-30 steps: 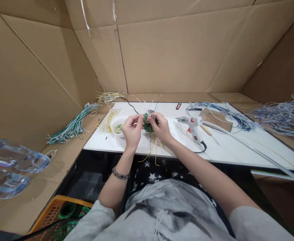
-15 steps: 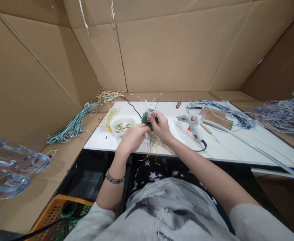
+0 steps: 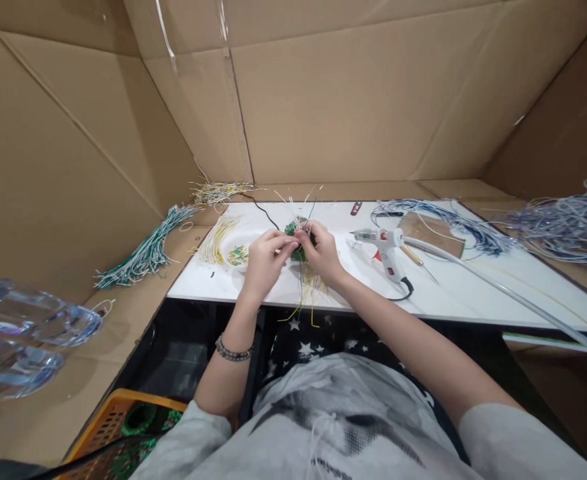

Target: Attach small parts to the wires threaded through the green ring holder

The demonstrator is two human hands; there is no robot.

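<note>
At the far left, clear plastic pieces (image 3: pixel 23 337) lie on the cardboard, and an orange crate (image 3: pixel 111 417) with green items sits low beside the person's lap. Further in, a bundle of green and white wires (image 3: pixel 146 252) stretches toward the white table (image 3: pixel 453 293), with a loose tuft of pale wires (image 3: pixel 218 192) behind it. On the table's left part lies a fan of yellow wires (image 3: pixel 216 239) and a white dish (image 3: pixel 238 253) of small green and yellow parts. The left hand (image 3: pixel 263 261) is pinched at the fingertips on what looks like a thin wire, brought right up against the small green assembly (image 3: pixel 296 241), which the right hand (image 3: pixel 323 253) grasps above the table's near edge; wires stick up from it and others hang down over the edge. This looks like the step of fitting a wire into the assembly. The next move seems to call for fine aim of the wire end while the right hand holds the piece steady. To the right a glue gun (image 3: pixel 386 250) stands on the table, untouched, next to a slim tool (image 3: pixel 416 260), a brown board (image 3: pixel 431 233), a clear tube (image 3: pixel 503 293) and tangles of blue-white wire (image 3: pixel 558 230).
</note>
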